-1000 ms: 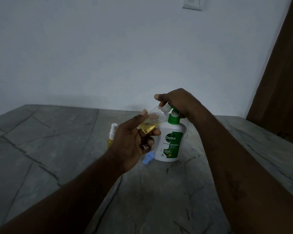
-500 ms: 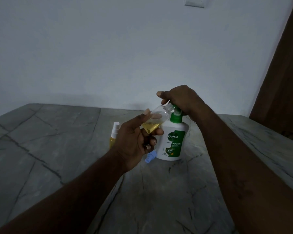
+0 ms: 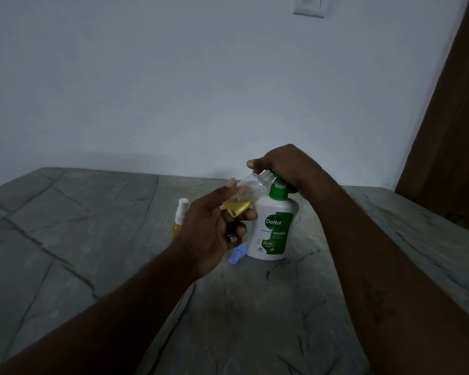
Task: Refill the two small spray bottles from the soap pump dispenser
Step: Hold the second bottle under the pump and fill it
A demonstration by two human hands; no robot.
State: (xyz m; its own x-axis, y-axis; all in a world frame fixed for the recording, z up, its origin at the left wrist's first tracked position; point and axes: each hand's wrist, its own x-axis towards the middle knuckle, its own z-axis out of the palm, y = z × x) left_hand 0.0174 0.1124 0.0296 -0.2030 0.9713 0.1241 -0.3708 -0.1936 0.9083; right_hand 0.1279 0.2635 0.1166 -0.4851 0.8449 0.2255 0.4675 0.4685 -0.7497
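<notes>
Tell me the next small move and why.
Probably press down on the dispenser with the right hand, which grips its top: the left hand holds the open bottle tilted with its mouth at the spout, and the bottle looks under half full.

The only readable stuff is on the soap pump dispenser (image 3: 274,212). Its white-and-green label (image 3: 283,226) says "Dettol" in white letters on the green logo near the top, with "ORIGINAL" in capitals right under that. Lower down there's a dark shield-shaped badge that reads "99.99%", I think; the digits are small and the light is dim. There are a few more tiny lines of print under ORIGINAL and around the badge, but they're too small to make out.
</notes>
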